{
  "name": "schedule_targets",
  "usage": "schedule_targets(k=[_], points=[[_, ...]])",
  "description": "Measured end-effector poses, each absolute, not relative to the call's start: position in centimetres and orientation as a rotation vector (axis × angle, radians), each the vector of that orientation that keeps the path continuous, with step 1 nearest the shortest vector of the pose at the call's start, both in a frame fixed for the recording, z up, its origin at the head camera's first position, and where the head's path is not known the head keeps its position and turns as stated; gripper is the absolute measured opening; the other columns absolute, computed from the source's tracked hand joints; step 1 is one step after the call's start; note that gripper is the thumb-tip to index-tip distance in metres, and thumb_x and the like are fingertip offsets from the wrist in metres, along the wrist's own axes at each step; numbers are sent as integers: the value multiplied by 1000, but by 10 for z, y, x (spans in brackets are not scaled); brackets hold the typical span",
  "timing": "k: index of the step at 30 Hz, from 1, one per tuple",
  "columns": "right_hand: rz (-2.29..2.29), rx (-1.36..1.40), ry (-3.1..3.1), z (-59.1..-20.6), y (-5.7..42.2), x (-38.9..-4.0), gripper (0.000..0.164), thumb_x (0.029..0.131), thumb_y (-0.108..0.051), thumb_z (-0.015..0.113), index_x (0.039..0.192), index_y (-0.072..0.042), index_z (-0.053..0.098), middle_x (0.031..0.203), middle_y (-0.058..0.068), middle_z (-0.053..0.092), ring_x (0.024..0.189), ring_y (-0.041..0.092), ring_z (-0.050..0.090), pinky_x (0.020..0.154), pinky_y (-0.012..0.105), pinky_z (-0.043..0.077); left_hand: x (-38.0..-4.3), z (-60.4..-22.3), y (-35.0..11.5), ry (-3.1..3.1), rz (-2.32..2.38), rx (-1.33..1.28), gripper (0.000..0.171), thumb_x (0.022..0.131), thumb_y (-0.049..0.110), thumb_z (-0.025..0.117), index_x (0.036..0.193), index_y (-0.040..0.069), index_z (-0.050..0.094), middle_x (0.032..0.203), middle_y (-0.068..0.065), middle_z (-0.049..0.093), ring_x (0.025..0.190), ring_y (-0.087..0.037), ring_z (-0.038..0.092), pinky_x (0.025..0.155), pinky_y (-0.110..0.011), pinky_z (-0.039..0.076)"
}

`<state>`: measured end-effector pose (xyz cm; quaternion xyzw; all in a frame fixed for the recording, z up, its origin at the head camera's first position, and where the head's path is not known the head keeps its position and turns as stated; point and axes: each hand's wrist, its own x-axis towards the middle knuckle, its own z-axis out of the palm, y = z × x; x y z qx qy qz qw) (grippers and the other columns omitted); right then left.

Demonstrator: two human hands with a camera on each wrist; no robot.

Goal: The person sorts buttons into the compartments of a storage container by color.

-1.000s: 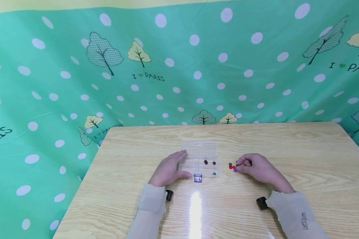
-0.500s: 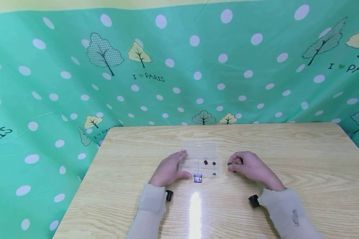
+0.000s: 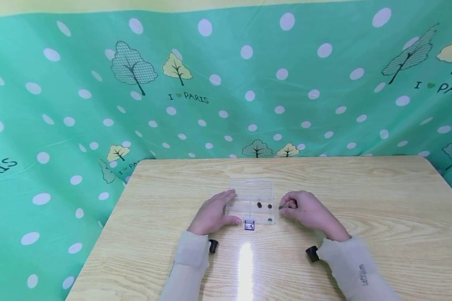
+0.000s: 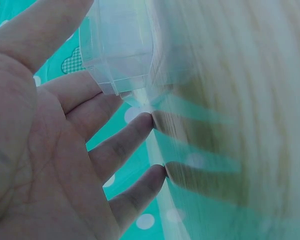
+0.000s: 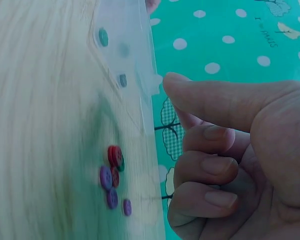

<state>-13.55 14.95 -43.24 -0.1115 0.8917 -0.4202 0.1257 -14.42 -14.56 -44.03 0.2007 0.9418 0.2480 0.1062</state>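
A clear plastic divided box stands with its lid folded back. Spread along its left side is my left hand, fingers straight; in the left wrist view the fingertips touch box and tabletop. My right hand pinches a small green button between thumb and forefinger, close to the box's right wall. Inside the right part of the box lie dark buttons and a green button. Below the right hand in its wrist view lie red buttons and purple buttons, hidden in the head view.
A small purple-edged piece sits at the box's front edge. All of this is on a wood-grain table. Behind it hangs a green dotted cloth.
My right hand has moved left from over the loose buttons toward the box, carrying the green button. The left hand and the box have stayed put.
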Motion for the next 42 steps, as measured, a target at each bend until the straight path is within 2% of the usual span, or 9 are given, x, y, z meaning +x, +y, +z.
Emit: schedule_targets(k=[11,42], points=[[-1266,-351,2545,-430,136,-133,9,91,-8,72,99,-4,69,65,-2,39,55,12,35,48,22,32,-144,-441,-146,2776,738,596,85,81,44,80,150,7,46,159,-7,39,146,-30,34,121,-49,26],[-1199,-385,2559,-431,113,-133,5,90,-8,74,91,-10,69,64,-3,40,54,10,37,47,21,32,-144,-442,-146,2784,740,605,85,81,43,80,150,7,47,158,-8,40,146,-30,36,121,-48,28]])
